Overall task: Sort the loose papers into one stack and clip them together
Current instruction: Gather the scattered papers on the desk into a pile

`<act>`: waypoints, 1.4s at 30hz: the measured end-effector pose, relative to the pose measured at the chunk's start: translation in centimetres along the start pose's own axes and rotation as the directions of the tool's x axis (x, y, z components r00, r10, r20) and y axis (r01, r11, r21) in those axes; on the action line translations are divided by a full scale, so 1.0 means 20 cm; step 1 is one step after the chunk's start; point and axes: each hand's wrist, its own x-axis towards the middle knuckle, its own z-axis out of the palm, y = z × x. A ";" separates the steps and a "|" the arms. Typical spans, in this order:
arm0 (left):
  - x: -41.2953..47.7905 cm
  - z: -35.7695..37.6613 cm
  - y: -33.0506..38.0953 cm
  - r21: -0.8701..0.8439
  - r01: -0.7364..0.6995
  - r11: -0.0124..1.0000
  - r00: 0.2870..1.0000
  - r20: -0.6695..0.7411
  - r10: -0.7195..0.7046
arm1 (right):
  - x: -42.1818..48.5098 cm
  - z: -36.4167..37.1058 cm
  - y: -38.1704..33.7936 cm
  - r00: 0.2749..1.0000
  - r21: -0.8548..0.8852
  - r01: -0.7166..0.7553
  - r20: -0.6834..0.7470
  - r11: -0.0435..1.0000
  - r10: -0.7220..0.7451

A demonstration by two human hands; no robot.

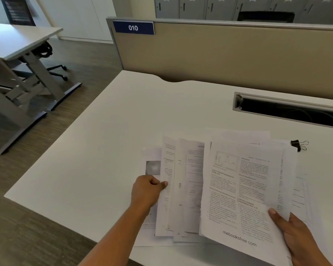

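Several loose printed papers (188, 189) lie fanned and overlapping on the white desk (108, 143), near its front edge. My left hand (146, 191) pinches the left edge of one sheet in the fan and lifts it slightly. My right hand (296, 233) grips the lower right corner of the top printed page (238, 198), thumb on top, with more sheets under it. A black binder clip (298, 144) lies on the desk just beyond the papers' far right corner, apart from both hands.
A cable slot (288, 110) with a grey rim is cut into the desk behind the papers. A beige partition (229, 52) with a blue "010" label closes the far side. Another desk (17, 39) and a chair base stand to the left across the floor.
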 end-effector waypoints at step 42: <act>0.01 -0.71 0.19 0.074 -0.428 0.901 0.814 -0.401 0.419 | 0.06 0.02 0.01 1.000 -0.299 0.016 0.006 0.954 -0.015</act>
